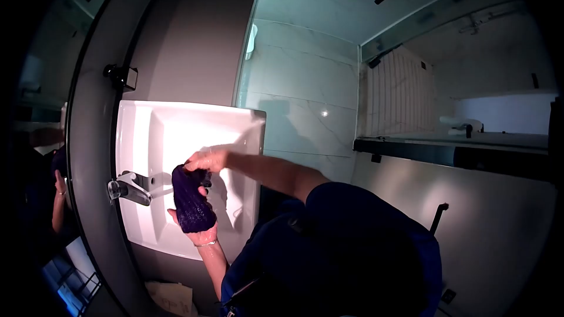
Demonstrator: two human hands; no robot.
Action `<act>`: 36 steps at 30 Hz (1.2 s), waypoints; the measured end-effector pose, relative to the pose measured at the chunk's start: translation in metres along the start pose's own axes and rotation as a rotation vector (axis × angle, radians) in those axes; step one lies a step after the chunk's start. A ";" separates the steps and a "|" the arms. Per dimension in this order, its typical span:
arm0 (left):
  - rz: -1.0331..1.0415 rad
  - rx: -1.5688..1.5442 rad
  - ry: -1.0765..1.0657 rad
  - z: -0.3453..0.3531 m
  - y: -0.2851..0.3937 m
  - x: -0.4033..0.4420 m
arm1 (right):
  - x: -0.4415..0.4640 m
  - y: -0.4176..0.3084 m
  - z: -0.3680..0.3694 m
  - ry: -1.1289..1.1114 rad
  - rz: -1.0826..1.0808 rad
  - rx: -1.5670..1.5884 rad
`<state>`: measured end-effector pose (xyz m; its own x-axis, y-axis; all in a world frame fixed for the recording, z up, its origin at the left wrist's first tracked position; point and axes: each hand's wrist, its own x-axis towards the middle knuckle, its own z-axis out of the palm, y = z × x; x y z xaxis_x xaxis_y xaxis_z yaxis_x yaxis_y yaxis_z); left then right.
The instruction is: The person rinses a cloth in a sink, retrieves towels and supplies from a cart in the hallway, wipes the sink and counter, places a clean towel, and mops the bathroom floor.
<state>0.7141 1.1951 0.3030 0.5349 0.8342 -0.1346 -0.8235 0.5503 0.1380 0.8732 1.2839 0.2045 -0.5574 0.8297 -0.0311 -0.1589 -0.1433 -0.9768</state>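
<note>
A dark purple wet cloth [192, 202] is held over the white sink [132, 141], bunched lengthwise between both hands. My right hand [207, 159] grips its upper end in the view, fingers closed on the fabric. Under the other end is my left hand [201, 235], a thin bracelet at its wrist, with its fingers partly hidden by the cloth. The metal faucet [134, 189] points toward the cloth, and a thin stream of water seems to run from it.
Beyond the faucet runs a dark ledge with a mirror [50, 111]. A small black-framed fixture [128, 78] stands near the sink corner. Below the sink is a paper bag [170, 296]. To the right are a glass partition, a marble-look tiled floor [299, 88] and a door with a black handle [439, 217].
</note>
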 end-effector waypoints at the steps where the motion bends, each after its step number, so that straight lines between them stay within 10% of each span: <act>1: 0.088 -0.102 0.052 0.031 -0.013 0.004 | 0.003 0.026 0.015 -0.016 -0.036 0.147; 5: 0.122 -0.234 0.308 0.020 -0.016 -0.008 | 0.004 0.071 0.064 -0.346 0.437 1.683; 6: 0.093 -0.300 0.238 0.020 -0.019 -0.008 | 0.005 0.069 0.074 -0.217 0.018 0.915; 8: -0.025 -0.392 0.067 0.014 -0.021 -0.009 | -0.005 0.067 0.073 -0.311 0.376 1.457; 12: 0.010 -0.407 0.008 0.029 -0.026 -0.010 | -0.009 0.064 0.067 -0.524 0.241 1.625; 14: 0.075 -0.429 -0.002 0.043 -0.029 -0.007 | -0.013 0.062 0.064 -0.326 -0.072 0.114; 16: 0.072 -0.425 0.018 0.035 -0.029 -0.008 | -0.005 0.058 0.073 -0.341 -0.184 0.945; 21: 0.132 -0.359 0.320 0.014 -0.032 -0.013 | 0.004 -0.030 0.061 0.004 0.199 1.319; 24: -0.225 -0.161 0.257 -0.029 -0.015 -0.032 | 0.007 -0.038 0.051 -0.034 0.653 0.771; 29: -0.188 0.934 0.774 -0.049 -0.012 -0.029 | -0.002 -0.058 0.059 0.212 0.602 0.099; 36: -0.066 1.772 0.778 -0.085 -0.014 -0.023 | 0.007 -0.025 0.056 -0.018 0.436 -0.176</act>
<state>0.6975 1.1651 0.2209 -0.0471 0.8918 -0.4499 0.5564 0.3975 0.7297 0.8272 1.2631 0.2410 -0.5554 0.7026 -0.4448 0.2332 -0.3818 -0.8943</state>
